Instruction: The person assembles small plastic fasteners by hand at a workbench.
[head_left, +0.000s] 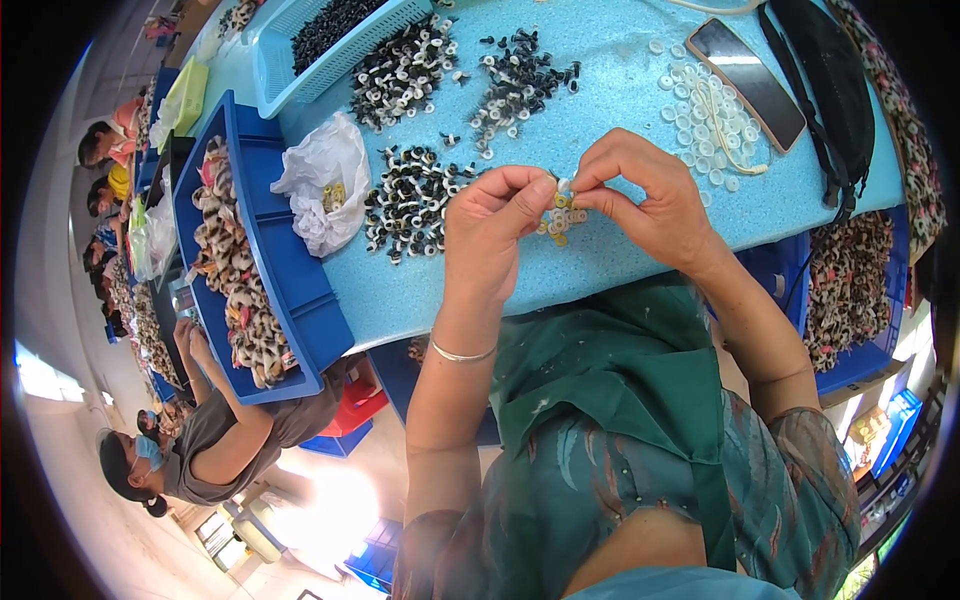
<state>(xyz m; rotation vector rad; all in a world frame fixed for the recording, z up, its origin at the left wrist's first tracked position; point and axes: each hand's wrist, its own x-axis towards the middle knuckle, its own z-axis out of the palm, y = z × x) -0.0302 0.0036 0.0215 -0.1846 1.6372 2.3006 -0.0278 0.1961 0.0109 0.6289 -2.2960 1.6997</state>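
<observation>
My left hand [497, 215] and my right hand [645, 195] meet over the table near its front edge, thumbs and forefingers pinched. Between the fingertips, at the right hand's side, shows a small whitish plastic piece [563, 185]. What the left fingers pinch is mostly hidden behind the thumb. Just below the fingertips lies a small pile of yellow and pale ring-shaped pieces [562, 226], partly covered by the hands. Left of my left hand spreads a heap of small black-and-white stemmed pieces [405, 205]. Beyond the hands lie loose black stemmed pieces [520, 85].
Translucent round caps [700, 125] lie under a cable beside a phone [745, 80] and a black bag [825, 95]. A white plastic bag [318, 170] sits left, next to a blue crate [295, 240] of patterned plush pieces. A light-blue basket [350, 55] stands behind. Another person works at left.
</observation>
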